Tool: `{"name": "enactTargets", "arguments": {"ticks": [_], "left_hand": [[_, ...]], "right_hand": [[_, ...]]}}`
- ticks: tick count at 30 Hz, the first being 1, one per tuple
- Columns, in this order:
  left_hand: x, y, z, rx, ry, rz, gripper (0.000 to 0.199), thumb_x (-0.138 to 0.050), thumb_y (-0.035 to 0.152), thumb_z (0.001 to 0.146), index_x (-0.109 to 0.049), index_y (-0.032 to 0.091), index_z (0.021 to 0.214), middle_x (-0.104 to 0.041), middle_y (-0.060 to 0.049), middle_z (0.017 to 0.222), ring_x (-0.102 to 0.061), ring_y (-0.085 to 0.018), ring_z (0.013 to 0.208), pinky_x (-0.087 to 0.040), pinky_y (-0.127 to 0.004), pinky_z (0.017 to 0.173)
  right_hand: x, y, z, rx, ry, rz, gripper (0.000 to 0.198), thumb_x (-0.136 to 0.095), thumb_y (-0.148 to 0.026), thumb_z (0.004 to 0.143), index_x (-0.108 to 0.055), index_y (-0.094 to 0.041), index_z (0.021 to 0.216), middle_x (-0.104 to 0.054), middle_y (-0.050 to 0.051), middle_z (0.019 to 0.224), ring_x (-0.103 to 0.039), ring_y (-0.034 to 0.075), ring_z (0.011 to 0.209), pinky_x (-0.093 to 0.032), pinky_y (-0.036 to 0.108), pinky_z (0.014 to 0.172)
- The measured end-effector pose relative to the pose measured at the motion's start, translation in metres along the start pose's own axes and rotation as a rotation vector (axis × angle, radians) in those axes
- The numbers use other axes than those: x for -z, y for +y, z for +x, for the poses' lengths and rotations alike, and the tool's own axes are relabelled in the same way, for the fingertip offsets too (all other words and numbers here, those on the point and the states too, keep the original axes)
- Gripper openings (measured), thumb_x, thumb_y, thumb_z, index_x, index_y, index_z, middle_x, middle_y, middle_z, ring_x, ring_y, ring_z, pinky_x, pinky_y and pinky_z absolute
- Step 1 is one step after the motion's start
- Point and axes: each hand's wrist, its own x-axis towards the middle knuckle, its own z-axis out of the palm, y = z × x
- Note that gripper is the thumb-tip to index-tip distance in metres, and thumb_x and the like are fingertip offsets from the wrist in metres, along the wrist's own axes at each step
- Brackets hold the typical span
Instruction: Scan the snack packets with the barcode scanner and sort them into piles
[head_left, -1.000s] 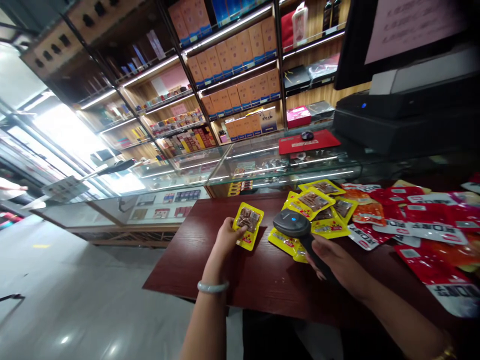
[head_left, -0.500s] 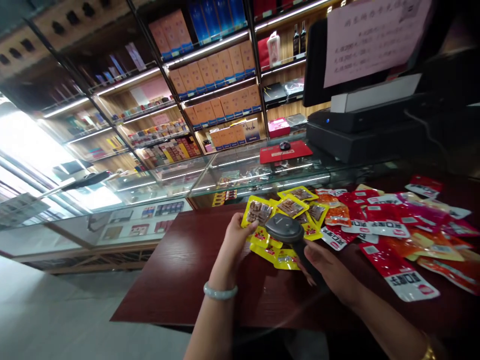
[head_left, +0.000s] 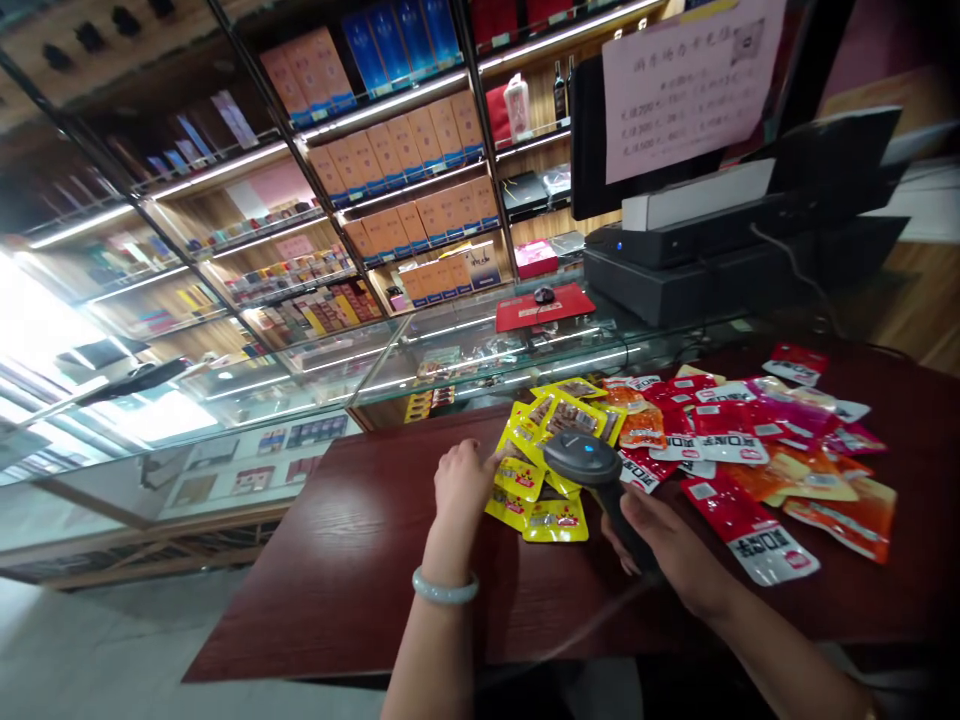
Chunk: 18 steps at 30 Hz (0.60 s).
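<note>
Taking the scanner as the middle of our clock, we see the shelves (head_left: 386, 98) at eleven, full of boxes, and the glass case (head_left: 442, 335) running from nine round to twelve. The table (head_left: 337, 580) spreads below everything, its bare side toward eight. The till (head_left: 660, 275) sits at one on the counter, under a screen (head_left: 589, 140). At three lies the broad heap of red packets (head_left: 727, 420), mixed with orange packets (head_left: 847, 510), all on the table with neither hand on them. The yellow packets (head_left: 555, 520) lie overlapping in a smaller pile from seven to twelve, just left of that heap and touching its edge. The right hand (head_left: 671, 545), at four, is closed round the grip of the scanner (head_left: 581, 458), whose head hangs over the yellow pile with a blue light on top. The left hand (head_left: 465, 485), at nine, is half open, fingers loosely bent and thumb apart, at the near edge of the yellow pile; we see nothing in its hold, and cannot tell whether the thumb touches a packet. We judge the work to be midway: the packets are out and sorted roughly by colour, the scanner is up, but no mark shows us which are dealt with and which are left
</note>
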Motion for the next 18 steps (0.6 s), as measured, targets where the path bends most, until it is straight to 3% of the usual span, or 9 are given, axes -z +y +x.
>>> {"name": "enactTargets", "arguments": {"ticks": [2, 5, 8, 13, 18], "left_hand": [[-0.007, -0.009, -0.007, 0.046, -0.086, 0.048, 0.038, -0.061, 0.053, 0.082, -0.066, 0.017, 0.095, -0.070, -0.015, 0.100, -0.064, -0.029, 0.099, -0.045, -0.036, 0.086], [-0.020, -0.014, -0.007, 0.034, -0.164, -0.110, 0.030, -0.059, 0.050, 0.083, -0.060, 0.020, 0.082, -0.069, -0.007, 0.084, -0.063, -0.021, 0.079, -0.043, -0.027, 0.069], [-0.024, -0.015, -0.003, 0.080, -0.060, -0.326, 0.020, -0.058, 0.041, 0.082, -0.054, 0.022, 0.079, -0.063, 0.000, 0.071, -0.057, -0.015, 0.065, -0.040, -0.023, 0.059], [-0.008, -0.034, -0.009, 0.160, 0.109, -0.693, 0.020, -0.055, 0.042, 0.082, -0.050, 0.023, 0.085, -0.057, 0.005, 0.066, -0.051, -0.010, 0.050, -0.041, -0.021, 0.049], [0.006, -0.065, -0.036, 0.229, 0.180, -0.807, 0.030, -0.059, 0.048, 0.077, -0.048, 0.022, 0.085, -0.057, 0.005, 0.067, -0.050, -0.009, 0.046, -0.041, -0.020, 0.044]], "right_hand": [[0.000, 0.002, 0.000, -0.020, -0.002, 0.017, 0.044, -0.058, -0.064, 0.088, -0.050, -0.020, 0.088, -0.053, -0.004, 0.065, -0.044, 0.008, 0.049, -0.036, 0.022, 0.048], [0.000, 0.003, 0.001, -0.052, 0.001, 0.024, 0.045, -0.060, -0.064, 0.087, -0.051, -0.020, 0.090, -0.054, -0.004, 0.065, -0.045, 0.009, 0.049, -0.038, 0.023, 0.049], [0.000, 0.005, 0.001, -0.066, 0.017, 0.027, 0.046, -0.061, -0.066, 0.085, -0.050, -0.021, 0.088, -0.055, -0.004, 0.065, -0.047, 0.009, 0.049, -0.039, 0.023, 0.049], [-0.002, 0.007, 0.003, -0.068, 0.010, -0.008, 0.048, -0.061, -0.068, 0.083, -0.052, -0.021, 0.088, -0.055, -0.004, 0.062, -0.046, 0.010, 0.048, -0.039, 0.023, 0.048], [-0.019, 0.008, 0.014, -0.031, -0.121, -0.057, 0.045, -0.058, -0.064, 0.088, -0.053, -0.020, 0.083, -0.052, -0.005, 0.061, -0.045, 0.009, 0.047, -0.038, 0.022, 0.047]]}}
